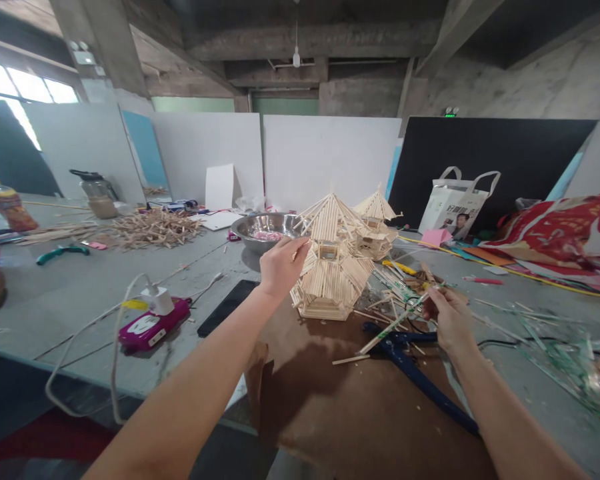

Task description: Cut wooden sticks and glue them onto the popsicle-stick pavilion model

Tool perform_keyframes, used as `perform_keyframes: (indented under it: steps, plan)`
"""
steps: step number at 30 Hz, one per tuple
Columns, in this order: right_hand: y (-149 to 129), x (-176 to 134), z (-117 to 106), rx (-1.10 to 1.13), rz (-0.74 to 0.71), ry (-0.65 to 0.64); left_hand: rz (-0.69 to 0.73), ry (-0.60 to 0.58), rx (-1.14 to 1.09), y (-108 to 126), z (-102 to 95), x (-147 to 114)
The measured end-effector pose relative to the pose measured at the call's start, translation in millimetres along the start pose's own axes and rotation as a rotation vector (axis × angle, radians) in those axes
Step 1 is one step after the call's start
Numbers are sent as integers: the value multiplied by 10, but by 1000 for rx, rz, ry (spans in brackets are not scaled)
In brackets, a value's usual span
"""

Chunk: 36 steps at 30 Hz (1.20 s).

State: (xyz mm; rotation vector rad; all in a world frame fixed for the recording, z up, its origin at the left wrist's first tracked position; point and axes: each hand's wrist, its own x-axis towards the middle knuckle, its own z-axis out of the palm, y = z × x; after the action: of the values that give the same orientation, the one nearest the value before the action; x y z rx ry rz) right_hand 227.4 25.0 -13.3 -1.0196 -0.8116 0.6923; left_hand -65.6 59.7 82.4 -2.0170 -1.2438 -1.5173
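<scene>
A pavilion model built of thin wooden sticks, with a tiered pointed roof, stands upright on a brown board. My left hand is closed in a pinch at the left side of its upper roof. What lies between those fingertips is hidden. At the right, my right hand pinches the upper end of a thin stick in a clear wrapper with green print, which slants down to the left. Beneath it lie blue-handled pliers and a loose stick. A second stick pavilion stands behind the first.
A steel bowl stands behind my left hand. To the left are a phone, a purple power strip with a cable, and a stick pile. Green-printed wrappers litter the right, near a white bag.
</scene>
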Motion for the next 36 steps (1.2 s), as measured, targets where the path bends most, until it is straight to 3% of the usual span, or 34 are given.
perform_keyframes:
  steps: [3, 5, 7, 12, 15, 20, 27, 29, 32, 34, 36]
  plan:
    - [-31, 5, 1, 58, 0, 25, -17, 20, -71, 167, -102, -164]
    - [-55, 8, 2, 92, 8, 32, 4, -59, -122, 312, -119, -328]
    - [-75, 13, 2, 112, 11, 29, 56, -248, -168, 452, -71, -501]
    - [-119, 51, -24, 152, -5, 116, 153, -990, -57, 633, 183, -761]
    - [-148, 106, -75, 185, -32, 224, 154, -1210, 27, 646, 274, -806]
    - [-133, 208, -162, 235, -89, 296, 169, -1154, -18, 627, 325, -911]
    - [-191, 196, -171, 248, -143, 268, 188, -1050, -120, 571, 362, -1033]
    - [-274, 193, -215, 296, -172, 288, 154, -966, -162, 594, 337, -1022]
    - [-351, 192, -264, 325, -144, 305, 49, -744, -247, 651, 270, -985]
    - [-339, 161, -221, 302, -82, 255, -21, -628, -310, 682, 234, -967]
    - [-289, 91, -104, 271, -19, 154, -60, -604, -368, 701, 227, -965]
